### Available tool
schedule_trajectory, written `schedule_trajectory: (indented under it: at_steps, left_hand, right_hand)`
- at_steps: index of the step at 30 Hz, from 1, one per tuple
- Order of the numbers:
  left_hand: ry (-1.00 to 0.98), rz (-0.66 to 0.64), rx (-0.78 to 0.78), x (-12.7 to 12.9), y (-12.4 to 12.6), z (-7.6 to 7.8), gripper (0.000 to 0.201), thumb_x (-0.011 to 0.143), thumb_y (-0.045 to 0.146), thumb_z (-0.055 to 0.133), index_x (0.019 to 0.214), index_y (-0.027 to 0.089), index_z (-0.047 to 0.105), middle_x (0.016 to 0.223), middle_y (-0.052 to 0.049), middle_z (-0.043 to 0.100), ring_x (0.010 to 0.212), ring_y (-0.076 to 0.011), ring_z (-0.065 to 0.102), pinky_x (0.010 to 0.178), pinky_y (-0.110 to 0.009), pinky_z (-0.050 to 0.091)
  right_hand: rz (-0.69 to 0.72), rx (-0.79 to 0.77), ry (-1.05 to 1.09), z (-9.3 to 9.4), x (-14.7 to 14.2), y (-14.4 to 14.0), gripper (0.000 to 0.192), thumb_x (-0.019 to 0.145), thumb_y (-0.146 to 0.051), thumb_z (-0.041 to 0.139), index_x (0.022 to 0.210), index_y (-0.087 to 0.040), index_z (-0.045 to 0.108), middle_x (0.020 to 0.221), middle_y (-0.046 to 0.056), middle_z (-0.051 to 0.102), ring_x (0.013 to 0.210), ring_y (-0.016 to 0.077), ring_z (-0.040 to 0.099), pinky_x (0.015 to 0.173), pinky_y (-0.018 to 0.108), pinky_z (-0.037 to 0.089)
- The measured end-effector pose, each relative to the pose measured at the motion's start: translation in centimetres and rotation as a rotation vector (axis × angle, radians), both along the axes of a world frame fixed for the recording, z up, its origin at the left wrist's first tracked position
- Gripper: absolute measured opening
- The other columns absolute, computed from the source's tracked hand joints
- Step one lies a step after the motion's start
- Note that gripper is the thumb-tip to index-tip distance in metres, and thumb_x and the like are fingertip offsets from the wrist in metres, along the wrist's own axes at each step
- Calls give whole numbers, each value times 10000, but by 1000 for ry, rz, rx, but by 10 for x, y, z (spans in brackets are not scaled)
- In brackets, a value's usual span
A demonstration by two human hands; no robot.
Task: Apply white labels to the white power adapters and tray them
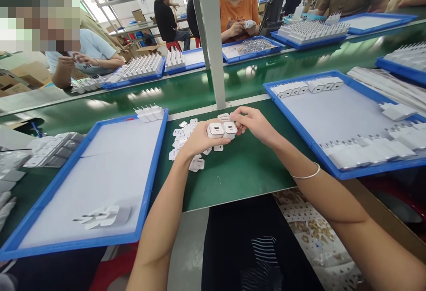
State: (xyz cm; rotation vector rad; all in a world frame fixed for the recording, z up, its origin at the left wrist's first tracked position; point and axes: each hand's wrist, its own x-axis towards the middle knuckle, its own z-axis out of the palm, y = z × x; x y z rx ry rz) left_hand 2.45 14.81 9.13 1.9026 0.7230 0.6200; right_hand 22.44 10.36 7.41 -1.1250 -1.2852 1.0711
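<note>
Two white chargers (222,130) are held side by side above the middle of the green surface (239,171), their port faces turned toward the camera and the row's long axis running parallel to the near edge. The left hand (199,139) is closed around the left charger; the right hand (254,124) pinches the right one with its fingers (238,118). A scatter of small white labels (184,138) lies just behind the left hand. Blue trays (156,158) sit toward the left and right edges, the right one carrying rows of chargers.
</note>
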Motion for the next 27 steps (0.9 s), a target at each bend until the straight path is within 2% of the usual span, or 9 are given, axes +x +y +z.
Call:
schedule_trajectory:
  at_steps: [3, 7, 10, 13, 15, 18, 21, 24, 27]
  left_hand:
    - [31, -56, -58, 0, -3, 2, 404, 651, 320, 861, 997, 155, 732, 891, -32, 718, 771, -167, 636, 644, -249, 493]
    - [5, -44, -70, 2, -4, 3, 394, 677, 324, 839, 1008, 147, 718, 905, -36, 698, 798, -168, 623, 690, -263, 494]
    - [42, -13, -30, 3, -6, 4, 384, 671, 312, 834, 999, 151, 718, 902, -29, 696, 790, -163, 613, 685, -260, 480]
    - [75, -29, -4, 4, -8, 3, 398, 658, 310, 840, 1006, 159, 719, 906, -23, 702, 779, -159, 608, 661, -252, 467]
    - [79, -42, 7, 5, -9, 2, 417, 660, 306, 838, 1031, 161, 716, 929, -28, 708, 800, -167, 620, 676, -258, 473]
    - [69, -19, 38, 6, -9, 0, 458, 655, 300, 842, 1074, 165, 714, 994, -43, 721, 865, -189, 642, 728, -278, 492]
    - [34, 3, 69, 6, -7, -2, 459, 649, 289, 850, 1071, 160, 722, 1035, -56, 732, 901, -206, 657, 761, -298, 509]
    - [-17, 10, 80, 6, -6, -5, 467, 652, 286, 857, 1082, 161, 726, 1067, -66, 744, 930, -223, 677, 782, -316, 530]
    - [-75, 16, 90, 6, -6, -7, 463, 661, 277, 860, 1091, 168, 728, 1182, -88, 734, 1016, -251, 692, 864, -358, 554]
  right_hand:
    - [16, 17, -8, 1, 2, 0, 470, 740, -607, 793, 719, -180, 599, 514, -18, 611, 467, 102, 545, 488, 233, 400]
    - [33, 79, -12, 1, 3, -1, 415, 784, -571, 770, 777, -186, 617, 517, -26, 600, 488, 109, 531, 508, 244, 402]
    - [-5, 125, -93, 0, 3, -2, 345, 789, -495, 788, 873, -206, 618, 503, -57, 566, 501, 118, 506, 518, 252, 373]
    - [-70, 168, -168, -2, 5, 0, 273, 780, -418, 792, 809, -206, 622, 508, -61, 533, 511, 117, 466, 529, 266, 344]
    - [-96, 194, -179, -3, 7, 3, 239, 783, -384, 773, 742, -193, 635, 539, -45, 539, 542, 121, 476, 547, 274, 351]
    - [-92, 213, -169, -2, 9, 3, 208, 790, -366, 754, 741, -181, 673, 639, -9, 609, 609, 135, 530, 567, 281, 377]
    - [-70, 220, -139, 0, 9, 1, 216, 799, -387, 761, 752, -185, 701, 687, 5, 639, 618, 132, 527, 553, 276, 387]
    - [-59, 139, -33, 2, 10, -1, 230, 761, -394, 807, 726, -184, 720, 633, -7, 605, 558, 107, 457, 518, 265, 382]
    - [-201, 100, 117, 5, 13, -1, 260, 720, -415, 841, 742, -195, 703, 684, -2, 626, 612, 113, 526, 519, 242, 430]
